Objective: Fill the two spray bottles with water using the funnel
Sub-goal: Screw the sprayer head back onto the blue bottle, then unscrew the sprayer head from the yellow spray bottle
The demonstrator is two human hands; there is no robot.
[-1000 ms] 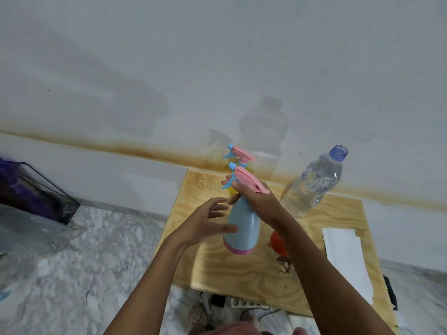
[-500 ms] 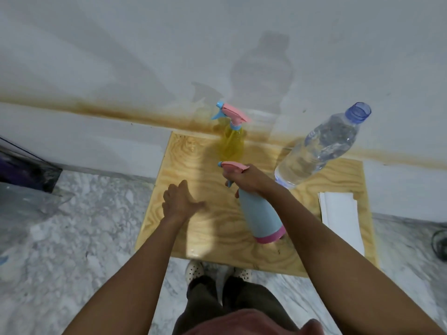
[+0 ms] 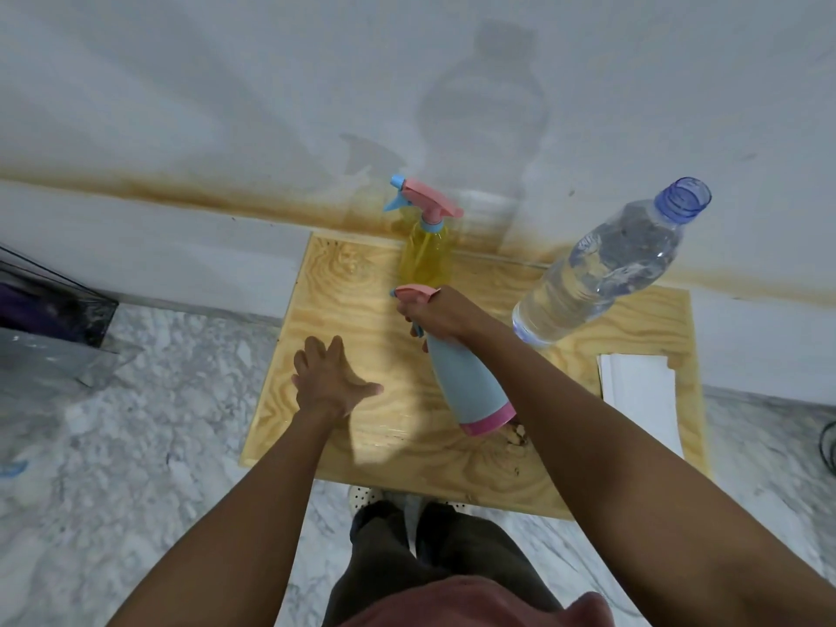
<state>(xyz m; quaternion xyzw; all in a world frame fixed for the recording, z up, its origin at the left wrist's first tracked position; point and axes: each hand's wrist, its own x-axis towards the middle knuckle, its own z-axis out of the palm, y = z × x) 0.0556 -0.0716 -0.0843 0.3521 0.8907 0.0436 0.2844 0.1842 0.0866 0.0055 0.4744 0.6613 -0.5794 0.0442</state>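
Brought down onto wooden table [image 3: 353, 273] middle: blue spray bottle [image 3: 470, 382], head gripped by right hand [image 3: 441, 312]. Let go by left hand [image 3: 325, 382], fingers spread above table's left half. Yellow spray bottle [image 3: 427, 255] at table's far edge.

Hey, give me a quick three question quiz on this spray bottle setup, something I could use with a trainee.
1. True or false: the clear water bottle has its cap on.
2. Which hand grips the blue spray bottle at its top? A) left B) right C) both
3. What colour is the second spray bottle, standing untouched behind it?
Key: 1 false; 2 B, the right hand; 3 yellow.
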